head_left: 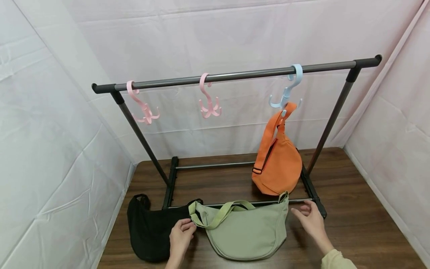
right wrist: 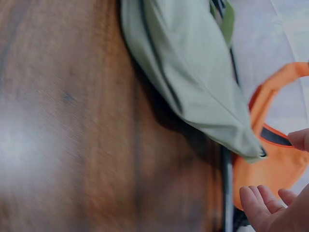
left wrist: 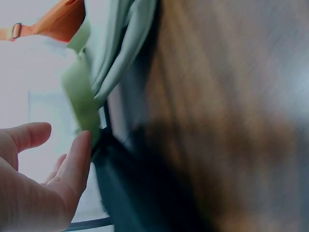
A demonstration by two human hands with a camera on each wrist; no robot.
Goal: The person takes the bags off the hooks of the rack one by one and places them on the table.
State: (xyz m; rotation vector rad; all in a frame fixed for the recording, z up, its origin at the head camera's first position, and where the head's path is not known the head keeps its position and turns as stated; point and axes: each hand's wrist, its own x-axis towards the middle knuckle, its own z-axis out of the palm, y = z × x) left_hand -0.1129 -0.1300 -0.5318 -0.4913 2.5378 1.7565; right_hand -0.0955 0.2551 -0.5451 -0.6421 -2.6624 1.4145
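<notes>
Down at the front of the table (head_left: pixel 362 209), the green bag (head_left: pixel 245 233) lies flat, its strap (head_left: pixel 218 215) looped up toward the rack's bottom rail. Left hand (head_left: pixel 180 234) sits at the strap's left end, fingers bent in toward it; from the left wrist view the fingertips (left wrist: pixel 79 150) lie straight against the strap (left wrist: pixel 82 99), thumb apart, nothing clamped. Just left of that hand, the black bag (head_left: pixel 149 229) lies flat too, its edge tucked under the green one. Right hand (head_left: pixel 310 220) hovers off the green bag's right corner, palm turned inward, fingers (right wrist: pixel 256 205) loosely spread and relaxed, holding nothing, forearm angling in from the lower right. Behind them, the orange bag (head_left: pixel 277 164) hangs from the blue hook (head_left: pixel 289 89) on the rack (head_left: pixel 235 76), with two pink hooks (head_left: pixel 208 97) bare on the bar.
</notes>
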